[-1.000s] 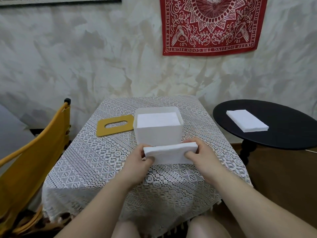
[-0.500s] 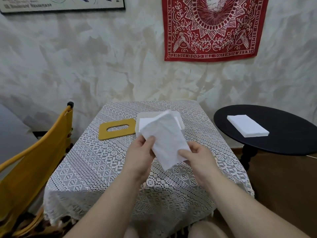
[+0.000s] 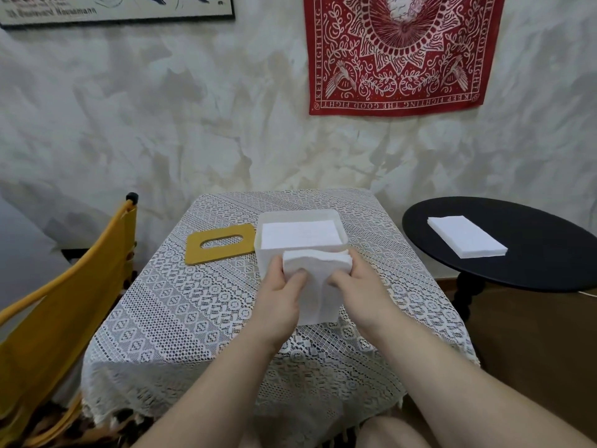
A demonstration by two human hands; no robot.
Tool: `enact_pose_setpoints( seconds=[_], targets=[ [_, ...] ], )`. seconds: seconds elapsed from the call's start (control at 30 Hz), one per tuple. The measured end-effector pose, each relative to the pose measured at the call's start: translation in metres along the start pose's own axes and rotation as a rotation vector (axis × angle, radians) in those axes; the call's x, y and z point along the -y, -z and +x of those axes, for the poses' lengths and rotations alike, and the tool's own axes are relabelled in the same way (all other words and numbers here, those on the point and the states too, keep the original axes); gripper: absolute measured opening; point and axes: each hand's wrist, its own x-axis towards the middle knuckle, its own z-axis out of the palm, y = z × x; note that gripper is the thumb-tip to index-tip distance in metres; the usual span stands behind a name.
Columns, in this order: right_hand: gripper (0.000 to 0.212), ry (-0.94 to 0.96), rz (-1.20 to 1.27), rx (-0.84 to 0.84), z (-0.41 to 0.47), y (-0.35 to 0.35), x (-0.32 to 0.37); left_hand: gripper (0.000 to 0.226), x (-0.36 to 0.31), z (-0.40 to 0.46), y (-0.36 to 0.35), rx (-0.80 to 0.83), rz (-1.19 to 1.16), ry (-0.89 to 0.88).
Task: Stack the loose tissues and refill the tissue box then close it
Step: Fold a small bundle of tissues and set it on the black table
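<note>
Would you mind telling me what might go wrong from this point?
The tissue stack, gripped upright by the left hand and right hand, may fan apart. The tissue box already looks nearly full, so forcing more in could crumple sheets or keep the yellow lid from closing.

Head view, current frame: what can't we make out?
- Tissue box front wall: hidden behind the tissue stack that the left hand and right hand grip.
- How deep the tissues inside go: box walls hide it.
- Framed poster: cut by the top edge.
- Yellow chair: cut by the left edge.
</note>
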Motion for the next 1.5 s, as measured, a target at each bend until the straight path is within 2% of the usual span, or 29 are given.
enact_pose_setpoints(
  seconds=[0.1,0.27,0.4,0.47,0.57,0.63,0.7,0.8,0.93,1.0,1.07,1.2,1.33,1.5],
  targets=[
    [0.038,0.005,-0.026,-0.002,0.001,-0.001,-0.001,0.024,0.004,0.001,0.000,-0.002,0.002,-0.022],
    [0.040,-0.039,-0.102,0.010,0.001,0.002,-0.009,0.023,0.010,-0.001,0.002,0.012,-0.051,0.036],
    [0.039,-0.054,-0.139,0.042,-0.001,0.001,-0.014,0.020,0.017,0.000,0.003,0.015,0.033,0.061],
    [0.033,-0.093,-0.207,0.099,-0.005,0.004,-0.016,0.018,0.016,0.002,0.003,-0.055,0.015,0.085],
    [0.019,-0.181,-0.286,0.172,-0.007,0.013,-0.013,0.020,0.003,0.010,0.006,-0.250,-0.302,0.219],
    [0.011,-0.213,-0.194,0.133,-0.003,0.017,-0.008,0.019,-0.007,0.016,0.013,-0.301,-0.509,0.293],
    [0.005,-0.237,0.006,0.070,0.000,0.018,0.000,0.022,-0.015,0.020,0.023,-0.305,-0.596,0.341],
    [0.010,-0.256,0.281,0.011,0.004,0.015,0.014,0.026,-0.023,0.021,0.037,-0.286,-0.599,0.386],
    [0.021,-0.306,0.335,0.123,-0.002,0.007,0.021,0.027,-0.026,0.017,0.039,-0.277,-0.572,0.388],
    [0.033,-0.322,0.246,0.144,-0.002,0.004,0.022,0.026,-0.027,0.018,0.042,-0.277,-0.531,0.394],
    [0.037,-0.297,0.188,0.082,0.006,0.006,0.030,0.025,-0.033,0.026,0.049,-0.260,-0.426,0.419],
    [0.033,-0.207,0.146,-0.060,0.047,0.017,0.057,0.021,-0.056,0.063,0.062,-0.176,-0.074,0.375],
    [0.030,-0.146,0.038,-0.060,0.085,0.021,0.070,0.016,-0.065,0.100,0.061,-0.159,0.157,0.290],
    [0.031,-0.113,-0.309,-0.056,0.109,0.020,0.047,0.015,-0.041,0.119,0.063,-0.176,0.530,0.232]
  ],
)
